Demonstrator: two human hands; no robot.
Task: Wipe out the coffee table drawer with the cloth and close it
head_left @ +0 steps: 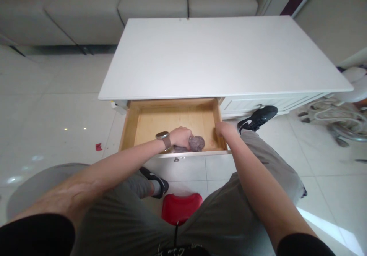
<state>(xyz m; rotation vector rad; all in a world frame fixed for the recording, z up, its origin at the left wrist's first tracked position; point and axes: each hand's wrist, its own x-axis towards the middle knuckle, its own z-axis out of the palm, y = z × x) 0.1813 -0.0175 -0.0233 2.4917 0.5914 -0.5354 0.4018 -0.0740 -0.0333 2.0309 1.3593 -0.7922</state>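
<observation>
A pulled-out wooden drawer point(172, 114) of the white table hangs in front of me. Inside it, close to the front panel, my left hand point(181, 136) is closed around a bunched grey-brown cloth point(197, 143). Part of the cloth bulges out to the right of my fingers, and more of it lies under the hand against the drawer's front. A watch point(163, 135) is on my left wrist. My right hand point(225, 130) is curled over the drawer's right side wall, with its fingertips mostly hidden. A small dark knob point(176, 159) sits on the drawer front.
The white tabletop point(220, 53) extends behind the drawer, with a grey sofa point(155, 2) beyond. Between my legs is a red stool seat point(182, 208). A red scrap point(98, 146) lies on the tiled floor at left. Coiled hoses point(341, 112) are at the right.
</observation>
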